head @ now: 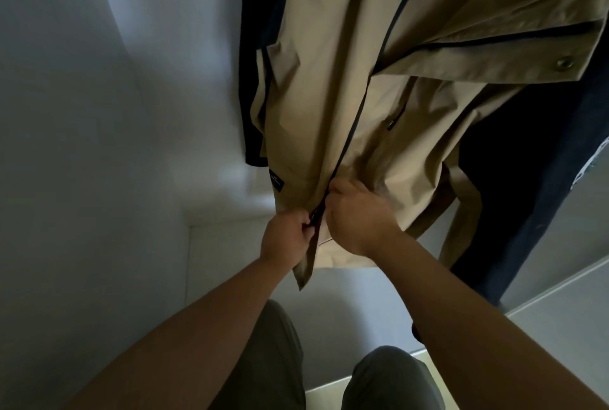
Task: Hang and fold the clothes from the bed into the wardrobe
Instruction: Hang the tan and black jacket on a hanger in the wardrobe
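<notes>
A beige jacket (pixel 316 86) with dark navy trim and navy side panels hangs inside the white wardrobe (pixel 99 113), filling the upper middle of the view. Its front opening runs down to the hem, edged by a dark zipper line. My left hand (pixel 286 238) pinches the left front edge near the hem. My right hand (pixel 359 215) grips the right front edge beside it, fingers closed on the fabric. The two hands almost touch at the zipper's bottom end. The hanger is out of view.
A dark blue garment (pixel 527 178) hangs to the right of the jacket. White wardrobe walls close in on the left and behind. The wardrobe floor (pixel 230 254) lies below the hem. My legs in grey-green trousers (pixel 273 360) stand at the bottom.
</notes>
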Demonstrator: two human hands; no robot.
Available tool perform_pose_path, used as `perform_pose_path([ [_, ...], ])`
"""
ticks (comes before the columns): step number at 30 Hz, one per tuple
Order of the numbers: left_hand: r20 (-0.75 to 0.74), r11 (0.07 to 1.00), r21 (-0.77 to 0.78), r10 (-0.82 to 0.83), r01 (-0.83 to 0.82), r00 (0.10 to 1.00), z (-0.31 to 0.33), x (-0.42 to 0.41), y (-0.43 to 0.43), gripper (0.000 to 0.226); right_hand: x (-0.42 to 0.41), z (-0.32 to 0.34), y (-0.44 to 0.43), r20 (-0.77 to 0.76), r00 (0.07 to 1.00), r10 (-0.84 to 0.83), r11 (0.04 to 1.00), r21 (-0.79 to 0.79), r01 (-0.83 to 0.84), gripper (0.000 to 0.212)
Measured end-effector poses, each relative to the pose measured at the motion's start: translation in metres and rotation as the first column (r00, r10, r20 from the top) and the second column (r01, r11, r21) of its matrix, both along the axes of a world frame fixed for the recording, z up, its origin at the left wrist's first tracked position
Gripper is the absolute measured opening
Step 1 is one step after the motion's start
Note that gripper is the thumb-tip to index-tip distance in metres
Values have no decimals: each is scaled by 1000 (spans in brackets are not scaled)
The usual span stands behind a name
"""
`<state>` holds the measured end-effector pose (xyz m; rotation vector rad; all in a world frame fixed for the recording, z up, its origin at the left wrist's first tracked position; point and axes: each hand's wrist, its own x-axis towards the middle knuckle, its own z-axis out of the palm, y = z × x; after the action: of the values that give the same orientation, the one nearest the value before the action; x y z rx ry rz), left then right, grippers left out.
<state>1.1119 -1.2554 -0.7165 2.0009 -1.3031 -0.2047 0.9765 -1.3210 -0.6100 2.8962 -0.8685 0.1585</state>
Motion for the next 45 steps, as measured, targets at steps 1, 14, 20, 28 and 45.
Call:
perform_pose_path([
  [1, 12, 1000, -5, -1, 1, 1000, 0, 1, 0, 24, -1, 0, -3, -27, 1000, 15, 999, -47, -17, 33],
  [14, -2, 999, -19, -41, 41, 999, 2, 12, 4, 28, 3, 33, -19, -248, 951, 183, 911, -321, -259, 60],
  [20, -1, 999, -40, -37, 37, 999, 5, 18, 8, 28, 11, 24, -22, -293, 954, 66, 959, -246, -142, 66],
  [28, -18, 998, -17, -59, 58, 998, 5, 20, 5, 19, 23, 27, -24, -226, 966, -121, 980, -181, 80, 68],
  [45, -15, 999, -43, -17, 17, 1000, 3, 17, 4, 25, 14, 37, -2, -95, 981, -168, 970, -193, 148, 25],
])
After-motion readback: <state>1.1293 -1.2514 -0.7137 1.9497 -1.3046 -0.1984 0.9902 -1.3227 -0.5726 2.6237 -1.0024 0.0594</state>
